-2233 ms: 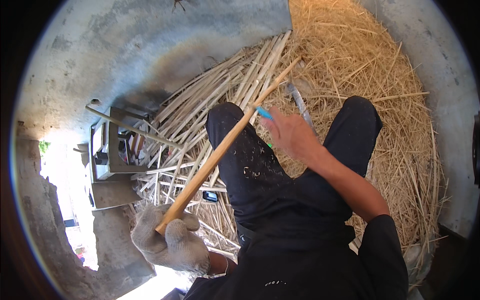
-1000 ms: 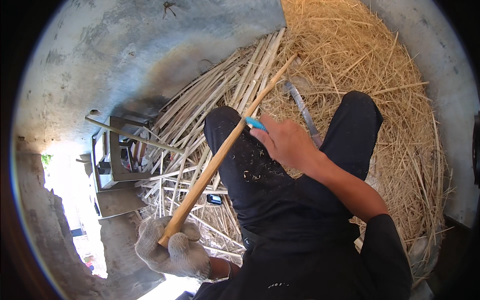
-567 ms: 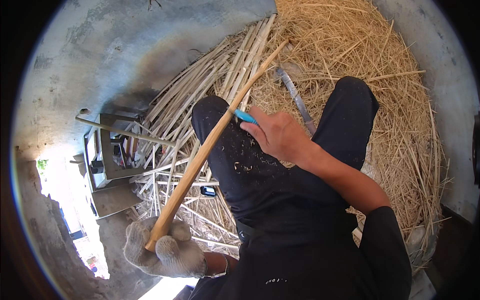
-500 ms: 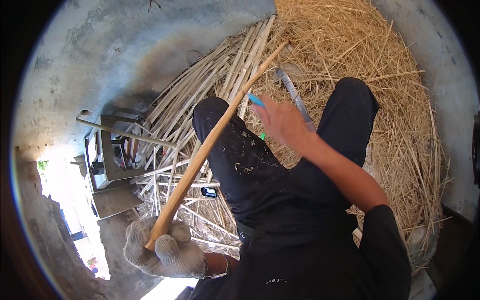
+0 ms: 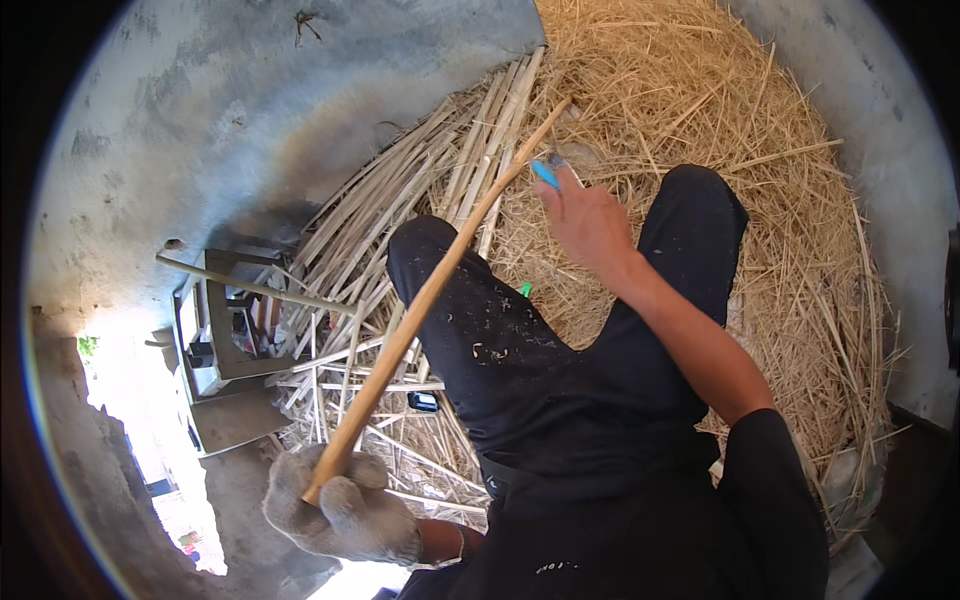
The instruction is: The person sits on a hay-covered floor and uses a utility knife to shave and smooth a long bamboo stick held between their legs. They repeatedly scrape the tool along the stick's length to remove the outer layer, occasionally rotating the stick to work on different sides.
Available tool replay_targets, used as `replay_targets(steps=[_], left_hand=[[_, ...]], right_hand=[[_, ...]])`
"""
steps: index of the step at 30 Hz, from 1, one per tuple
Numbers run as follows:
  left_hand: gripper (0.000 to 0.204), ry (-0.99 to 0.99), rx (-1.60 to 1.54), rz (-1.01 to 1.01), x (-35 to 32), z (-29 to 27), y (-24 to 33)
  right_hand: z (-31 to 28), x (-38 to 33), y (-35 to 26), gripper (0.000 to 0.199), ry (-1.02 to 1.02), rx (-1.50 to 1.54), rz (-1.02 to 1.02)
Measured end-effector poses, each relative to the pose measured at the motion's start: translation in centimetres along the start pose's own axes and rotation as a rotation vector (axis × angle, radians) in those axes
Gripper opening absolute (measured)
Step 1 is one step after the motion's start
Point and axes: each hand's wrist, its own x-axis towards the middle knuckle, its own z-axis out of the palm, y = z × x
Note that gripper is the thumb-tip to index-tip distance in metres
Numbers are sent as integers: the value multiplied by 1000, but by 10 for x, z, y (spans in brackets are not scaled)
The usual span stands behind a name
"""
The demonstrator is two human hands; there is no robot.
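My left hand [image 5: 350, 510], in a whitish knit glove, is closed around the thick lower end of a long, slightly bent wooden stick [image 5: 405, 335]. The stick slants up and away across my left knee, and its thin far tip reaches the straw. My bare right hand [image 5: 592, 230] pinches a small blue pen-like tool [image 5: 545, 174] between thumb and fingers. The tool's tip is close to the upper part of the stick; whether they touch, I cannot tell. Behind the right hand, a long metal blade lying on the straw is mostly hidden.
Loose straw [image 5: 690, 90] spreads ahead and to the right. Long split wooden strips [image 5: 400, 190] lie piled at the left. A small dark blue object [image 5: 423, 401] rests beside my left thigh. A wooden frame [image 5: 225, 300] stands by the grey wall [image 5: 230, 110], near a bright opening.
My right hand and the blue tool have moved slightly up and to the right. The stick's gloved end has shifted a little right in the picture. The blade is now more hidden.
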Motion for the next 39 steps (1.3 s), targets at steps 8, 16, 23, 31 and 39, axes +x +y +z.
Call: replay_targets(steps=[8,16,23,31,39], left_hand=[[49,-32,2,-115,11,2,6],[49,98,-1,-117,6,8,5],[46,74,32,-112,8,3,-1],[45,-37,-19,-98,6,-2,2],[35,60,75,-157,2,-1,-1]], right_hand=[[37,-3,-2,35,3,87,-85],[40,3,-3,41,-29,52,-166],[27,8,-2,46,-91,211,-116],[21,-9,-11,44,-124,219,-69],[59,15,16,40,161,-167,-148]])
